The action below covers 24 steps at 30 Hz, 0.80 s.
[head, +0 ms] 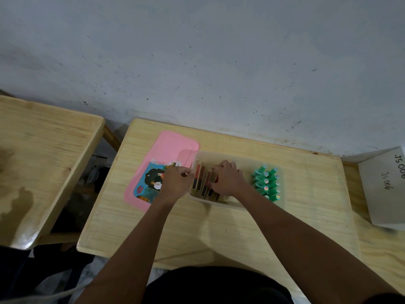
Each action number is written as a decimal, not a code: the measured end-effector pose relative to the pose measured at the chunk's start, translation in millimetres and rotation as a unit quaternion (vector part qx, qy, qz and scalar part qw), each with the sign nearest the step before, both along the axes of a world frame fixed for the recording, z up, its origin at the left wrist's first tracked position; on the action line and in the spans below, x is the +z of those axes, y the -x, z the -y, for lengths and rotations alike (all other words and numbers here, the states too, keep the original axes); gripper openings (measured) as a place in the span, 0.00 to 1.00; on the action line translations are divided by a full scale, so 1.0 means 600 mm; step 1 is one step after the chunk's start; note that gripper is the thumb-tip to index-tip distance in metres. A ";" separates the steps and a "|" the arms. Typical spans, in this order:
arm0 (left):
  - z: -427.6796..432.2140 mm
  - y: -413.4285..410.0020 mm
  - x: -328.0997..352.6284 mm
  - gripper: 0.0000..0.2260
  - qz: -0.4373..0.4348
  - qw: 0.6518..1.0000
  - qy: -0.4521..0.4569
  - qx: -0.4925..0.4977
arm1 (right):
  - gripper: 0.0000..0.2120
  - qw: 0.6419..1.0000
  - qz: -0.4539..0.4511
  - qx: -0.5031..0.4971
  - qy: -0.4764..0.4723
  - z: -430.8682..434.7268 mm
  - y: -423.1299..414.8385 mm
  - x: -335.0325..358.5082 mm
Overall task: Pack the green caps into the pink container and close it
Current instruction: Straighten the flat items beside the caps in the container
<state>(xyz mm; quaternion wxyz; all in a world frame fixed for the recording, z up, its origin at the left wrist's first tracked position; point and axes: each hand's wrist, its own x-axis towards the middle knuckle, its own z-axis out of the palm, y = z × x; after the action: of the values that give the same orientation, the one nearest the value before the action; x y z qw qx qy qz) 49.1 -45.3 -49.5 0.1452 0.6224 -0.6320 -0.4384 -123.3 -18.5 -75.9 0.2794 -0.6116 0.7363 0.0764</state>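
Note:
Several green caps (266, 183) stand packed in rows at the right end of a translucent container (219, 204) on the wooden table (219, 229). Its pink lid (173, 148) lies flat to the left, off the container, with a picture sticker on it. A row of small red, black and tan boxes (202, 181) fills the container's left end. My left hand (176, 183) pinches the leftmost box at the container's left wall. My right hand (228, 179) curls over the row of boxes, thumb in front, and hides the middle of the container.
A second wooden table (43, 150) stands to the left across a gap. A grey box with handwritten numbers (385, 187) sits at the right edge. The wall runs right behind the table. Bare wood lies in front of the container.

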 end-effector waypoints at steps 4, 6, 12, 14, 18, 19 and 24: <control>-0.001 0.001 0.001 0.14 -0.002 1.000 -0.002 0.005 | 0.29 0.999 0.010 -0.040 0.016 -0.005 -0.009 0.000; 0.000 0.002 0.001 0.14 -0.005 1.000 -0.005 0.008 | 0.27 0.997 0.027 -0.063 0.034 -0.006 -0.014 0.001; 0.000 0.002 -0.002 0.14 -0.001 1.000 -0.007 0.012 | 0.19 0.975 0.150 -0.156 0.053 -0.010 -0.014 0.004; -0.001 0.003 -0.001 0.13 0.000 1.000 -0.005 0.010 | 0.15 0.963 0.191 -0.185 0.053 -0.008 -0.014 0.006; -0.001 0.002 -0.002 0.13 0.002 1.000 -0.002 0.005 | 0.12 0.937 0.260 -0.219 0.072 -0.001 -0.020 0.011; -0.001 0.002 -0.001 0.13 -0.002 1.000 -0.006 0.006 | 0.11 0.924 0.286 -0.241 0.079 0.001 -0.020 0.014; -0.002 0.002 -0.001 0.13 -0.004 1.000 -0.014 0.012 | 0.13 0.905 0.303 -0.291 0.067 0.014 -0.021 0.020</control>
<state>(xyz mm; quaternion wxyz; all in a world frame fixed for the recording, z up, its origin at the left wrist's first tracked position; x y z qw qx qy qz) 48.0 -44.3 -50.2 0.1447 0.6300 -0.6178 -0.4478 -110.5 -26.9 -63.8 0.4576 -0.3813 0.7645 -0.2466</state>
